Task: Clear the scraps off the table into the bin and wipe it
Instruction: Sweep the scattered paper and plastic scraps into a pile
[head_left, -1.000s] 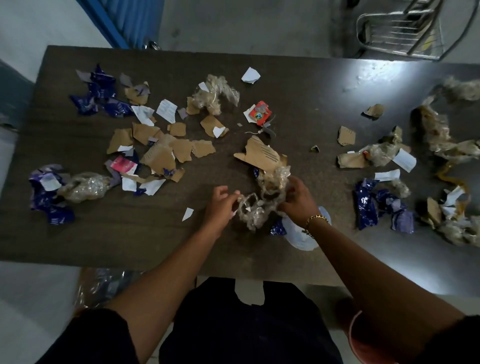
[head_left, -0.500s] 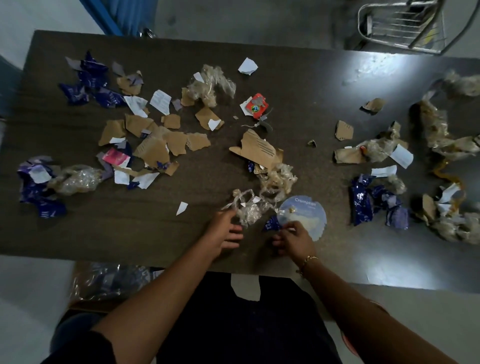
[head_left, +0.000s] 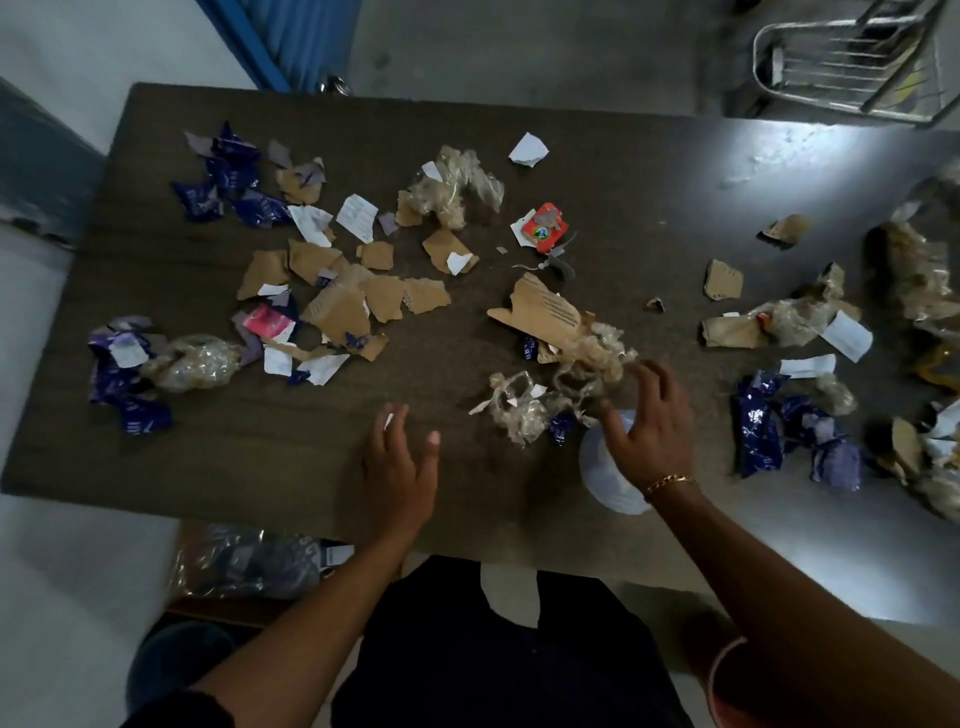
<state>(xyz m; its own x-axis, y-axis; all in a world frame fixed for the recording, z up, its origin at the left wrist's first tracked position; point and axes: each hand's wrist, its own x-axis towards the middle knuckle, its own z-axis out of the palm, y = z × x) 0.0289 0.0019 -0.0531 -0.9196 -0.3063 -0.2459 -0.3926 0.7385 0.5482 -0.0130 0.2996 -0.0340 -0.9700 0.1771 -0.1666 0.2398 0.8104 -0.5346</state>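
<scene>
A dark table (head_left: 613, 171) is strewn with scraps: brown cardboard pieces (head_left: 348, 306), blue foil wrappers (head_left: 234, 182), white paper bits and crumpled clear plastic (head_left: 519, 405). My left hand (head_left: 397, 467) hovers flat near the front edge, fingers spread, holding nothing. My right hand (head_left: 649, 421) is spread over a round pale blue lid (head_left: 608, 478), its fingertips at the plastic clump. A torn cardboard piece (head_left: 540, 312) lies just behind that clump.
More wrappers (head_left: 789, 426) and plastic lie at the right. A red packet (head_left: 543, 228) sits mid-table. A bag of scraps (head_left: 249, 561) sits on the floor below the front edge. A metal rack (head_left: 847, 57) stands behind the table. A pink-rimmed container (head_left: 722, 670) is at my right.
Both hands let go of the plastic clump. My left hand has moved left with fingers spread; my right hand has shifted up over the round lid.
</scene>
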